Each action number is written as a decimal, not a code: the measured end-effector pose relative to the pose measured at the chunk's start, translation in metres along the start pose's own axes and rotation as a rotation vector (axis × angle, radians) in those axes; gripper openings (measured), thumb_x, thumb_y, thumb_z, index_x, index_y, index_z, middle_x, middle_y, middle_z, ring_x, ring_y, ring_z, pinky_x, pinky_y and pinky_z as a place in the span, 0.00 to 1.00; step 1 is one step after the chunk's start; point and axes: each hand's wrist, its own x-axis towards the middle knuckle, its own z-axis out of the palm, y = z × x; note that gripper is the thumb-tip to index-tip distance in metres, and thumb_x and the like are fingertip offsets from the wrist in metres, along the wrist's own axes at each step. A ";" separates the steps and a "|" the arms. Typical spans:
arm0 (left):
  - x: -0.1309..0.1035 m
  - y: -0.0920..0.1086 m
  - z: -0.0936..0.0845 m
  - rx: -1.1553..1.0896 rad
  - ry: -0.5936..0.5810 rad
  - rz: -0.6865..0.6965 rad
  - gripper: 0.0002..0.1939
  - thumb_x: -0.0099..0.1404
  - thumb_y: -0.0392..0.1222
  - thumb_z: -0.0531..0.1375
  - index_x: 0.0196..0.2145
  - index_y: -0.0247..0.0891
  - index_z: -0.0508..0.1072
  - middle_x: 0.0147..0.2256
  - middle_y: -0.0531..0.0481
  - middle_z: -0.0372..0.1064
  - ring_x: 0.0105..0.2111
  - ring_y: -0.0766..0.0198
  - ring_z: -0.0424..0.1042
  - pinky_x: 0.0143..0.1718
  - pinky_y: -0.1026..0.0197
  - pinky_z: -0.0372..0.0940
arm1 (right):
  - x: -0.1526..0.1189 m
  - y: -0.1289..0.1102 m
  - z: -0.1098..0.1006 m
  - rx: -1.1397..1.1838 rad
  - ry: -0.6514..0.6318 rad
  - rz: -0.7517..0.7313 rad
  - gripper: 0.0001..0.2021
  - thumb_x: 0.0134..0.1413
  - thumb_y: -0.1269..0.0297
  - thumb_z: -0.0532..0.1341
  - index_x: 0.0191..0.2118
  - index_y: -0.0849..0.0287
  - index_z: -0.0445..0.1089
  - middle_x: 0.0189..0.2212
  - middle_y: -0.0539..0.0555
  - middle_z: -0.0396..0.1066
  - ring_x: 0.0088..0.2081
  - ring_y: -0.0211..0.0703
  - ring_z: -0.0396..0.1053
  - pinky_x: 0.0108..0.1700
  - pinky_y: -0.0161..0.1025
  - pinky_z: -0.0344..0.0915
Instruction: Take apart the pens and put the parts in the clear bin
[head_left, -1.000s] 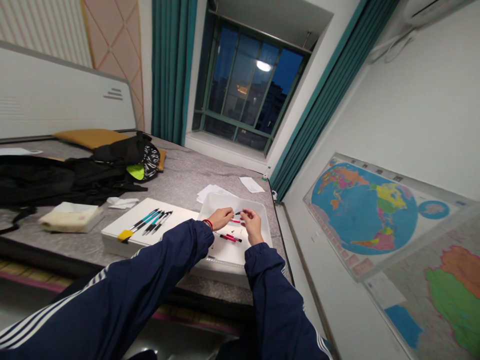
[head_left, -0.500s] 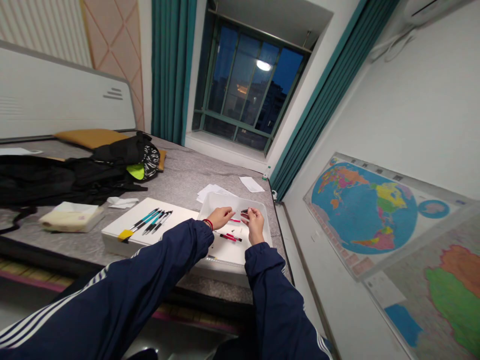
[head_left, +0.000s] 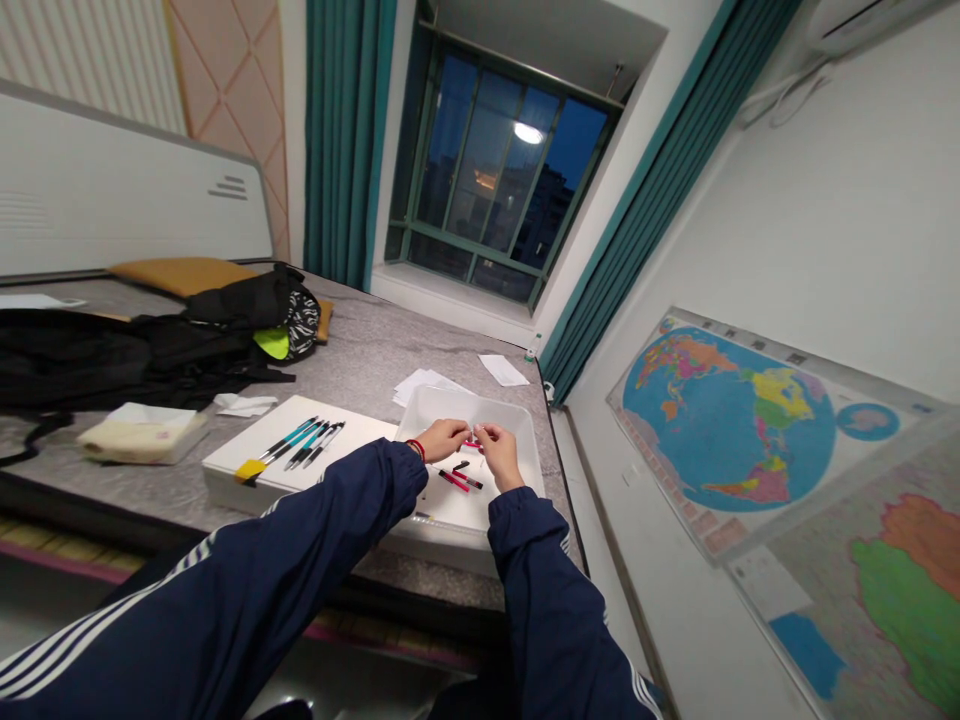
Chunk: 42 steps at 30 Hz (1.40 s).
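My left hand (head_left: 442, 440), with a red cord at the wrist, and my right hand (head_left: 501, 455) meet fingertip to fingertip above a white plastic tray (head_left: 534, 470). Both are pinched closed, and whatever is between the fingers is too small to make out. Just under the fingertips shows a pinkish-red pen part (head_left: 472, 445). Closer to me in the tray lie a red pen barrel (head_left: 453, 481), another red piece with a dark end (head_left: 468, 481) and a short black piece (head_left: 461, 464).
Left of the tray, a white box (head_left: 225, 468) carries a row of blue and black pens (head_left: 304, 443). Beyond lie a tissue pack (head_left: 142, 440), a black backpack (head_left: 150, 350) and papers (head_left: 504, 370). A wall with maps (head_left: 735, 410) rises at the right.
My right hand has moved left to meet my left hand. The dark piece it held is gone from its fingers, and a short black piece now lies in the tray. The red parts have shifted slightly.
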 end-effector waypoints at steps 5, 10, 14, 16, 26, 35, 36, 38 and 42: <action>0.001 -0.001 0.001 -0.009 0.009 0.010 0.18 0.67 0.47 0.50 0.27 0.36 0.72 0.23 0.52 0.68 0.26 0.65 0.65 0.31 0.64 0.56 | 0.001 -0.004 -0.003 0.039 0.079 -0.035 0.18 0.45 0.49 0.65 0.31 0.63 0.73 0.25 0.53 0.73 0.26 0.39 0.68 0.27 0.35 0.65; 0.001 -0.004 0.002 0.006 0.029 0.005 0.16 0.67 0.45 0.50 0.29 0.37 0.73 0.23 0.53 0.68 0.26 0.65 0.65 0.32 0.64 0.57 | 0.005 -0.002 -0.010 0.075 0.246 -0.064 0.19 0.48 0.48 0.61 0.31 0.62 0.70 0.22 0.51 0.69 0.24 0.38 0.66 0.25 0.34 0.62; 0.001 -0.004 0.001 0.021 0.079 -0.013 0.15 0.67 0.45 0.50 0.31 0.37 0.73 0.23 0.52 0.68 0.27 0.64 0.66 0.33 0.63 0.57 | 0.007 0.004 -0.012 0.011 0.309 -0.040 0.21 0.48 0.46 0.61 0.33 0.63 0.71 0.29 0.58 0.74 0.30 0.42 0.69 0.30 0.36 0.65; 0.001 -0.003 0.000 0.009 0.125 -0.033 0.16 0.68 0.45 0.48 0.33 0.37 0.73 0.23 0.53 0.67 0.27 0.63 0.66 0.33 0.63 0.57 | 0.006 0.004 -0.011 -0.056 0.311 -0.056 0.23 0.46 0.45 0.62 0.35 0.63 0.73 0.36 0.61 0.76 0.38 0.47 0.72 0.38 0.39 0.67; -0.004 0.001 0.002 -0.006 -0.051 -0.007 0.19 0.68 0.49 0.47 0.29 0.37 0.71 0.22 0.53 0.67 0.26 0.64 0.66 0.32 0.64 0.58 | -0.001 -0.003 -0.003 0.051 0.004 -0.010 0.20 0.46 0.46 0.64 0.29 0.62 0.72 0.26 0.53 0.72 0.28 0.40 0.69 0.29 0.33 0.65; 0.002 -0.012 0.002 -0.005 0.149 -0.177 0.14 0.64 0.34 0.47 0.42 0.36 0.70 0.30 0.49 0.75 0.32 0.62 0.72 0.37 0.62 0.62 | -0.001 0.010 -0.007 -0.225 0.238 0.074 0.16 0.40 0.51 0.68 0.27 0.60 0.70 0.25 0.54 0.71 0.30 0.44 0.70 0.33 0.37 0.66; 0.002 -0.011 0.002 -0.018 0.165 -0.167 0.13 0.66 0.35 0.48 0.42 0.36 0.70 0.32 0.48 0.76 0.33 0.63 0.72 0.39 0.62 0.62 | -0.002 0.011 -0.006 -0.273 0.241 0.051 0.15 0.37 0.54 0.69 0.29 0.60 0.71 0.27 0.55 0.72 0.32 0.45 0.70 0.36 0.38 0.66; 0.002 -0.008 0.000 -0.053 0.187 -0.130 0.10 0.67 0.38 0.49 0.41 0.37 0.69 0.36 0.47 0.77 0.35 0.63 0.73 0.41 0.62 0.63 | -0.005 0.011 -0.003 -0.321 0.174 0.011 0.14 0.38 0.57 0.69 0.30 0.61 0.73 0.29 0.56 0.74 0.35 0.46 0.71 0.40 0.40 0.66; 0.002 0.000 -0.003 -0.187 0.221 -0.020 0.08 0.67 0.43 0.53 0.39 0.38 0.68 0.41 0.46 0.77 0.37 0.63 0.73 0.43 0.61 0.64 | -0.011 0.006 0.003 -0.241 -0.203 0.012 0.11 0.46 0.58 0.66 0.33 0.61 0.75 0.29 0.54 0.74 0.31 0.43 0.72 0.35 0.38 0.66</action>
